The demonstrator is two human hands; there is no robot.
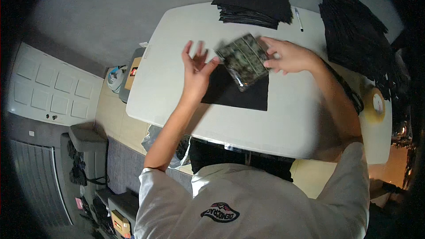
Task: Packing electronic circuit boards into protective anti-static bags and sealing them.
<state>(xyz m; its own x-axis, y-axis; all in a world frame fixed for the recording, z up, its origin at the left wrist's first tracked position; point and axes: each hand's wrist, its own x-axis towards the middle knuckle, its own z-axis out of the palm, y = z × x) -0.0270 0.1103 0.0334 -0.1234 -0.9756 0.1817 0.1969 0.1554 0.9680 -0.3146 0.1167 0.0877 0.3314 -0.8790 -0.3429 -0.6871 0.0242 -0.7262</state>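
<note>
A flat, square camouflage-patterned piece in what looks like clear plastic wrap [245, 60] is tilted and blurred above a black rectangular sheet [242, 94] on the white table [199, 126]. My right hand [287, 54] has its fingers at the right edge of this wrapped piece, and seems to grip it between thumb and fingers. At its left corner my left hand [198, 68] is raised with thumb and fingers spread; the thumb tip is close to the corner, and nothing is seen in the hand.
A stack of black sheets [252, 5] lies at the far edge, with a marker pen [299, 20] beside it. Another black pile [355, 36] hangs over the right side. A roll of clear tape [374, 105] stands near my right forearm. Cartons [133, 73] are left of the table.
</note>
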